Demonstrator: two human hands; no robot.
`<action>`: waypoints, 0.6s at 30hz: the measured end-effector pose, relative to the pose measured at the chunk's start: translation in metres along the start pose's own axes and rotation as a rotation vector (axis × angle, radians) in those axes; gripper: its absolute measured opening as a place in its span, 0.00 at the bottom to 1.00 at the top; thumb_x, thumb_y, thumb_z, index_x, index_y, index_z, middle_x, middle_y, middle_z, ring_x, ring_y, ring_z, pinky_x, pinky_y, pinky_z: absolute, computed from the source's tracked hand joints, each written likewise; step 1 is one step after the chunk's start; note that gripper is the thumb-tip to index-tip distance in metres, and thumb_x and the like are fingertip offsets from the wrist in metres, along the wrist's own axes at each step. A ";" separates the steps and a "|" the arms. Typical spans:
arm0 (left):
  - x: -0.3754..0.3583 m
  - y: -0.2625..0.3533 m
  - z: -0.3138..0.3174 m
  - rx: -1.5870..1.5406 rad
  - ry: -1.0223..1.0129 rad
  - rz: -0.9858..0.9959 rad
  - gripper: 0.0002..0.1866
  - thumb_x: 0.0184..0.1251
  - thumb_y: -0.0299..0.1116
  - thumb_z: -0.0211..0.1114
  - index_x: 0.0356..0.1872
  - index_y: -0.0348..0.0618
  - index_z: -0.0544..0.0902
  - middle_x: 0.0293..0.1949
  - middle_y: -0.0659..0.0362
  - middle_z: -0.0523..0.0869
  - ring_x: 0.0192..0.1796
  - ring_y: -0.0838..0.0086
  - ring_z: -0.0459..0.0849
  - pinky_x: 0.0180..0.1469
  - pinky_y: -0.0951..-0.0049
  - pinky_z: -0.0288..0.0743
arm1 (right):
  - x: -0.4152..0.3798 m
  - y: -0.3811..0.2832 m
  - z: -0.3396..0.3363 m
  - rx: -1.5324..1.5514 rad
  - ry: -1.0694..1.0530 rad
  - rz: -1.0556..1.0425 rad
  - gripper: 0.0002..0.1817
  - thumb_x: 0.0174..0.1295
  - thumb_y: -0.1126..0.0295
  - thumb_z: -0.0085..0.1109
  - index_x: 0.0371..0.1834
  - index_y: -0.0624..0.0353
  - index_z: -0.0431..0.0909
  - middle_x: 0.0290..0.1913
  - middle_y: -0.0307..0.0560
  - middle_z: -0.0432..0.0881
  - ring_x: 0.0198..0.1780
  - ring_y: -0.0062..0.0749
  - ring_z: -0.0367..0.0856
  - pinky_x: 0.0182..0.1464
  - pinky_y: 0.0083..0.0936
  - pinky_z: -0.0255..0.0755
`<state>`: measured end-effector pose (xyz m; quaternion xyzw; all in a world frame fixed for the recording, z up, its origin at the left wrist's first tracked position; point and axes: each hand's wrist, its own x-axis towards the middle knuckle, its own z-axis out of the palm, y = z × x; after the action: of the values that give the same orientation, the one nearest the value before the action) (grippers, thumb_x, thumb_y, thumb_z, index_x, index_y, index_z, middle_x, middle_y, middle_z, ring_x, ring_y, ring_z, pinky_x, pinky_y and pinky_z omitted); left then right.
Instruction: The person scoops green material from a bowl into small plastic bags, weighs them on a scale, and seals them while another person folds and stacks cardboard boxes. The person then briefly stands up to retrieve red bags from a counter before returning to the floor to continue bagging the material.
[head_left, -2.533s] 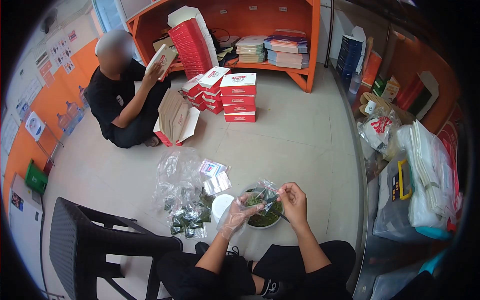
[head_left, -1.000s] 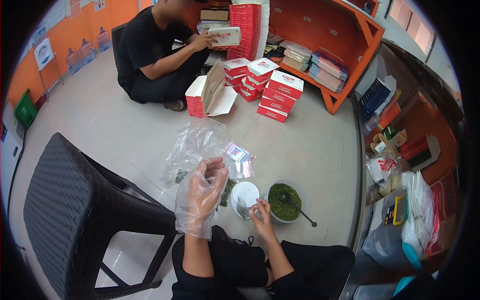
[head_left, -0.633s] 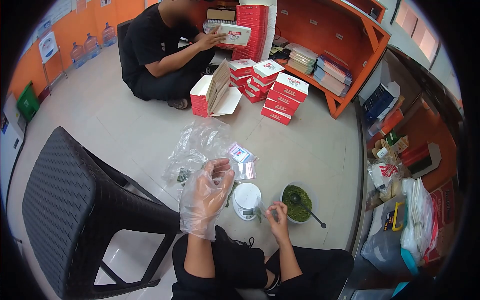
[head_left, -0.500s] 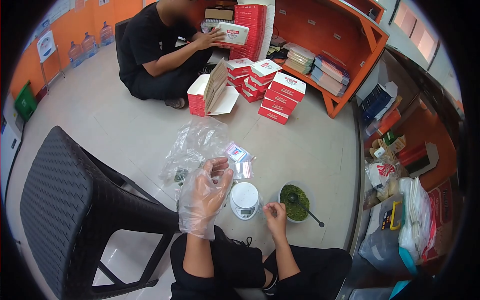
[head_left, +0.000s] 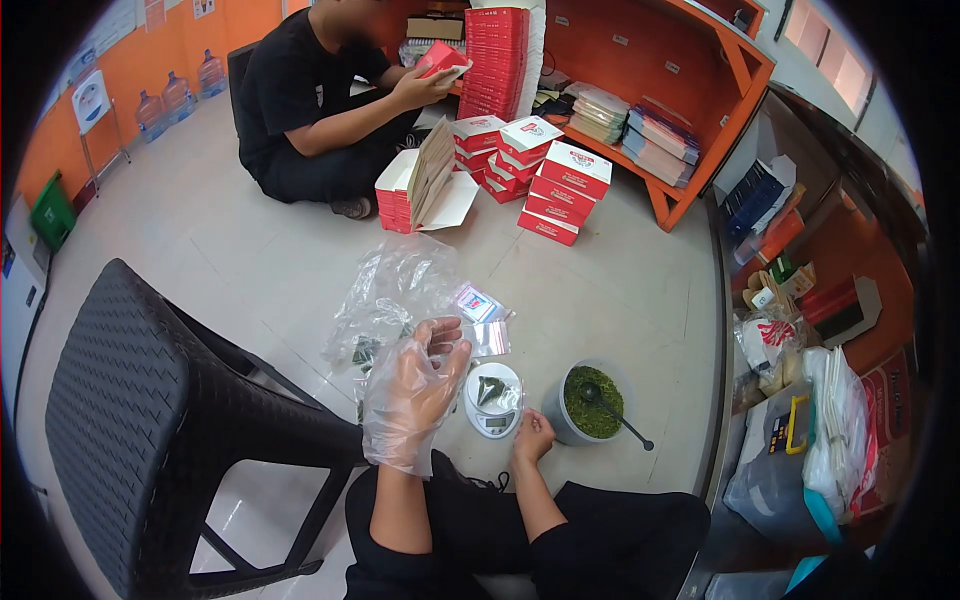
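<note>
My left hand [head_left: 415,385], in a loose clear plastic glove, is held above the floor left of the scale. Its fingers are curved and apart, with nothing visible in them. A white digital kitchen scale [head_left: 492,427] stands in front of me. On its plate lies a small clear packet with dark green contents [head_left: 490,389]. Low beside the scale's right edge is my bare right hand [head_left: 533,437], fingers closed together. Whatever they may hold is hidden. Right of it stands a tub [head_left: 562,425] of green shredded leaves [head_left: 581,420], with a black spoon [head_left: 622,425] in it.
A crumpled clear plastic bag [head_left: 390,285] and small zip bags [head_left: 489,339] lie beyond the scale. A black stool [head_left: 120,400] stands left. Farther off, a seated person [head_left: 310,120] handles a red-and-white box near stacked boxes [head_left: 565,190]. Shelves [head_left: 850,230] line the right.
The green packet now lies on the scale's plate, which was bare before. My right hand has moved down and left, its fingers closing. The other person has turned the box.
</note>
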<state>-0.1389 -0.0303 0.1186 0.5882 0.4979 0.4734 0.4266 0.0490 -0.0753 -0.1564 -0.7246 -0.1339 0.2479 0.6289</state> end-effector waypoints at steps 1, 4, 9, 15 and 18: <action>0.000 -0.001 0.000 0.013 0.001 -0.004 0.21 0.63 0.37 0.64 0.52 0.34 0.77 0.46 0.49 0.84 0.51 0.66 0.82 0.54 0.69 0.74 | 0.001 0.002 -0.007 -0.010 -0.053 0.049 0.09 0.64 0.69 0.59 0.39 0.64 0.79 0.18 0.34 0.72 0.14 0.15 0.64 0.13 0.16 0.53; 0.000 -0.003 0.003 0.057 0.027 -0.004 0.20 0.64 0.36 0.64 0.52 0.35 0.78 0.46 0.50 0.84 0.50 0.67 0.82 0.53 0.69 0.74 | -0.008 -0.021 -0.037 -0.041 -0.119 0.165 0.11 0.65 0.67 0.58 0.44 0.64 0.78 0.19 0.35 0.72 0.14 0.16 0.63 0.13 0.16 0.53; 0.000 -0.006 0.009 0.141 0.080 0.037 0.17 0.61 0.35 0.64 0.49 0.39 0.80 0.41 0.51 0.86 0.44 0.66 0.86 0.48 0.69 0.77 | -0.029 -0.048 -0.092 0.000 -0.147 0.297 0.10 0.66 0.67 0.56 0.43 0.64 0.76 0.20 0.37 0.71 0.12 0.18 0.63 0.12 0.16 0.53; 0.000 -0.004 0.009 0.151 0.086 0.021 0.16 0.61 0.35 0.64 0.49 0.40 0.80 0.42 0.52 0.86 0.45 0.67 0.86 0.49 0.69 0.77 | -0.038 -0.042 -0.112 -0.096 -0.172 0.262 0.08 0.66 0.70 0.54 0.38 0.65 0.73 0.19 0.40 0.72 0.13 0.21 0.68 0.12 0.19 0.60; 0.000 0.000 0.007 0.111 0.040 -0.024 0.20 0.63 0.36 0.63 0.52 0.33 0.77 0.45 0.50 0.84 0.49 0.66 0.82 0.53 0.69 0.74 | -0.035 -0.038 -0.105 -0.075 -0.213 0.351 0.07 0.65 0.70 0.55 0.38 0.64 0.74 0.21 0.41 0.73 0.16 0.24 0.72 0.15 0.20 0.64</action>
<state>-0.1317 -0.0307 0.1175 0.5952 0.5390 0.4517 0.3888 0.0794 -0.1747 -0.1037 -0.7294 -0.0804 0.4238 0.5310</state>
